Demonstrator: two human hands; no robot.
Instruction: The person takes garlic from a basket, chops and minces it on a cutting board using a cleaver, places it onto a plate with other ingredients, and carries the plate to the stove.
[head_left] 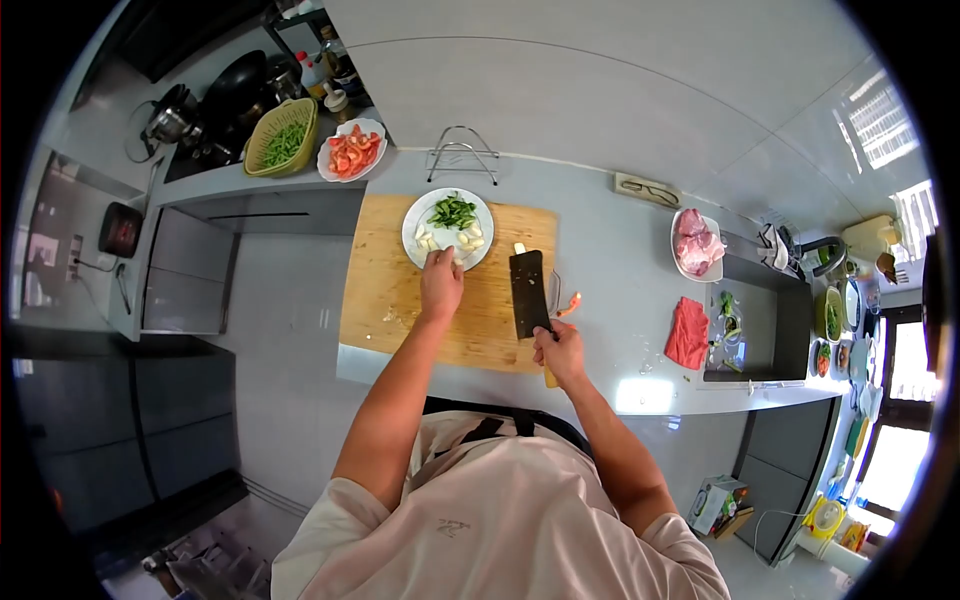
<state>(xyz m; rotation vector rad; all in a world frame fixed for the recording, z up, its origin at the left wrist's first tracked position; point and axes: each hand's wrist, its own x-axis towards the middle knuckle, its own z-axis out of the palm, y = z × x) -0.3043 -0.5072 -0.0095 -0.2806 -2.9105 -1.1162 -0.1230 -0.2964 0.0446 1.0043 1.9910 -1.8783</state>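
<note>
My right hand is wrapped round the handle of a dark-bladed cleaver, held flat over the right side of the wooden cutting board. A pale piece of food shows by the far end of the blade. At the near rim of a white plate, my left hand has its fingers drawn together and pointing down; what they hold, if anything, is hidden. Chopped green pieces and white garlic pieces lie on this plate. Small scraps dot the board's left side.
Back left stand a basket of green pieces and a plate of cut red pieces. A metal rack stands behind the board. To the right are raw meat, a red cloth and the sink.
</note>
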